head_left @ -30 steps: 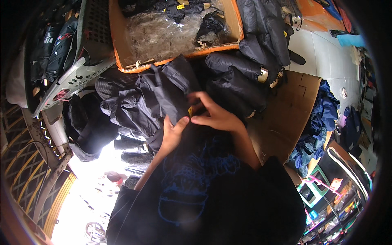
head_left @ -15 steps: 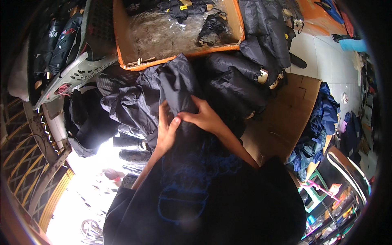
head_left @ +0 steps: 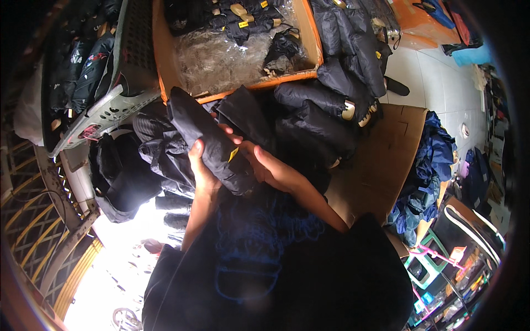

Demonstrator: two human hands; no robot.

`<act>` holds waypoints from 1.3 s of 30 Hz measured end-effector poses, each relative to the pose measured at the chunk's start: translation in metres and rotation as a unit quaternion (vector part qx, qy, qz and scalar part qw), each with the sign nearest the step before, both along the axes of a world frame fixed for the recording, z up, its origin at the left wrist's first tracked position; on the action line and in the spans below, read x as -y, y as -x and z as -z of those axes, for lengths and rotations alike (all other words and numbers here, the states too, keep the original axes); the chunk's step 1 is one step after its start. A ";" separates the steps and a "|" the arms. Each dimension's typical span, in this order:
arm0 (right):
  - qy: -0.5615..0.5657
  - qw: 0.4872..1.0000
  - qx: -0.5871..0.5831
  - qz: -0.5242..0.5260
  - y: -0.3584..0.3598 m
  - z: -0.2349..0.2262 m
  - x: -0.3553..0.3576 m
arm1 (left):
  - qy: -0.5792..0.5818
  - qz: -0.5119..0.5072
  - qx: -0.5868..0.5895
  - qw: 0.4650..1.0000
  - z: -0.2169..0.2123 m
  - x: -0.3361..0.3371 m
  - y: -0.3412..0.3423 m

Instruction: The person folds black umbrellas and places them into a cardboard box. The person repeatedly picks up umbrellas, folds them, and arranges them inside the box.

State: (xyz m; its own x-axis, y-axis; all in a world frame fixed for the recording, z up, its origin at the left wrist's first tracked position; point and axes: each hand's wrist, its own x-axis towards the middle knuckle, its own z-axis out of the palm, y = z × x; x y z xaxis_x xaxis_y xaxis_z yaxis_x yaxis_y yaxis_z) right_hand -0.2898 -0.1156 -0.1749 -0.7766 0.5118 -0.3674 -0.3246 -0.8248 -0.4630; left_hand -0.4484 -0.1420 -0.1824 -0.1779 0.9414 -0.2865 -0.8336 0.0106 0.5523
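A long folded black umbrella (head_left: 207,138) with a small yellow tag lies slanted across both my hands. My left hand (head_left: 200,168) grips its underside near the middle, fingers curled round the fabric. My right hand (head_left: 264,164) holds the lower end from the right, thumb on top. Beneath them lies a heap of dark folded umbrellas (head_left: 309,118). My dark top fills the lower part of the view.
An orange crate (head_left: 312,44) behind the heap holds clear plastic wrap and more black tagged items. A grey plastic basket (head_left: 118,96) stands at the left. Brown cardboard (head_left: 386,160) lies at the right, with blue fabric (head_left: 436,160) beyond it.
Both hands have lifted the black umbrella off the heap and turned it slantwise. My left hand moved under it, and my right hand shifted to its lower end.
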 end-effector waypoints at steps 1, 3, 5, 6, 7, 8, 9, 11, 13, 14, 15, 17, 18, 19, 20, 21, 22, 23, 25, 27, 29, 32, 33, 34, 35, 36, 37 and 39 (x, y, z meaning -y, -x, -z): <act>0.035 0.998 0.000 -0.049 0.001 -0.004 -0.004 | -0.023 0.007 -0.011 1.000 -0.003 -0.002 0.002; 0.105 0.984 0.002 -0.147 0.003 -0.017 -0.016 | -0.049 0.035 -0.048 0.997 -0.013 -0.010 0.002; 0.036 0.991 0.066 -0.114 0.013 -0.025 -0.017 | -0.053 0.044 -0.079 0.994 -0.024 -0.019 0.004; 0.015 0.991 0.063 -0.120 0.013 -0.023 -0.020 | -0.044 0.040 -0.091 0.994 -0.030 -0.024 0.005; -0.008 0.990 0.060 -0.126 0.014 -0.022 -0.023 | -0.036 0.035 -0.103 0.993 -0.033 -0.028 0.007; -0.026 0.991 0.073 -0.107 0.015 -0.025 -0.025 | -0.034 0.022 -0.092 0.995 -0.037 -0.029 0.006; -0.044 0.992 0.085 -0.088 0.016 -0.031 -0.026 | -0.035 0.033 -0.116 0.992 -0.036 -0.028 0.007; -0.099 0.987 0.113 -0.054 0.019 -0.035 -0.027 | -0.030 0.055 -0.163 0.985 -0.038 -0.029 0.009; -0.176 0.973 0.147 -0.024 0.022 -0.029 -0.027 | -0.017 0.058 -0.154 0.986 -0.046 -0.030 0.006; -0.213 0.963 0.165 -0.008 0.022 -0.025 -0.026 | -0.005 0.065 -0.149 0.987 -0.048 -0.030 0.004; -0.248 0.952 0.181 0.006 0.024 -0.021 -0.026 | 0.007 0.071 -0.145 0.987 -0.049 -0.031 0.003; -0.272 0.940 0.204 0.026 0.025 -0.020 -0.026 | 0.013 0.064 -0.130 0.989 -0.052 -0.033 0.000; -0.262 0.941 0.211 0.031 0.026 -0.021 -0.026 | 0.023 0.061 -0.135 0.989 -0.054 -0.034 -0.002; -0.251 0.942 0.218 0.035 0.026 -0.023 -0.026 | 0.034 0.058 -0.139 0.988 -0.056 -0.034 -0.004; -0.289 0.927 0.233 0.053 0.026 -0.024 -0.026 | 0.042 0.062 -0.143 0.987 -0.057 -0.034 -0.006; -0.326 0.910 0.247 0.071 0.027 -0.024 -0.025 | 0.042 0.065 -0.153 0.985 -0.058 -0.034 -0.008; -0.363 0.890 0.261 0.089 0.026 -0.025 -0.025 | 0.042 0.068 -0.163 0.983 -0.060 -0.033 -0.011; -0.364 0.889 0.261 0.098 0.026 -0.025 -0.025 | 0.042 0.072 -0.173 0.981 -0.062 -0.032 -0.013; -0.364 0.886 0.261 0.115 0.025 -0.026 -0.023 | 0.038 0.078 -0.181 0.980 -0.064 -0.031 -0.016; -0.328 0.899 0.245 0.155 0.028 -0.030 -0.020 | 0.015 0.081 -0.181 0.980 -0.064 -0.031 -0.017; -0.280 0.920 0.222 0.159 0.028 -0.037 -0.023 | 0.028 0.082 -0.225 0.970 -0.063 -0.032 -0.013; -0.178 0.964 0.181 0.076 0.025 -0.045 -0.030 | 0.001 0.044 -0.195 0.980 -0.072 -0.038 -0.011; -0.136 0.975 0.172 0.029 0.023 -0.046 -0.030 | -0.015 0.025 -0.168 0.985 -0.078 -0.041 -0.010; -0.094 0.982 0.165 -0.016 0.020 -0.047 -0.031 | -0.022 0.043 -0.178 0.983 -0.088 -0.043 -0.013; -0.052 0.984 0.157 -0.060 0.019 -0.051 -0.033 | -0.019 0.058 -0.199 0.978 -0.089 -0.044 -0.014; -0.074 0.973 0.211 -0.052 0.016 -0.058 -0.036 | -0.017 0.073 -0.221 0.973 -0.091 -0.044 -0.015; -0.103 0.969 0.226 -0.010 0.017 -0.056 -0.034 | -0.014 0.088 -0.243 0.966 -0.092 -0.044 -0.016; -0.159 0.951 0.253 0.076 0.019 -0.050 -0.027 | -0.026 0.084 -0.252 0.964 -0.092 -0.046 -0.021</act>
State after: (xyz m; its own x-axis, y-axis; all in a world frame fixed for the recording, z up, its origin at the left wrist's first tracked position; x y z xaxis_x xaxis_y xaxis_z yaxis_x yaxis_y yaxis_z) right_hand -0.3086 -0.0883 -0.1253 -0.4499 0.7518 -0.4821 -0.0992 -0.5785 -0.8096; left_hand -0.4274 -0.0958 -0.0902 -0.1262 0.9798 -0.1554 -0.4483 0.0835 0.8900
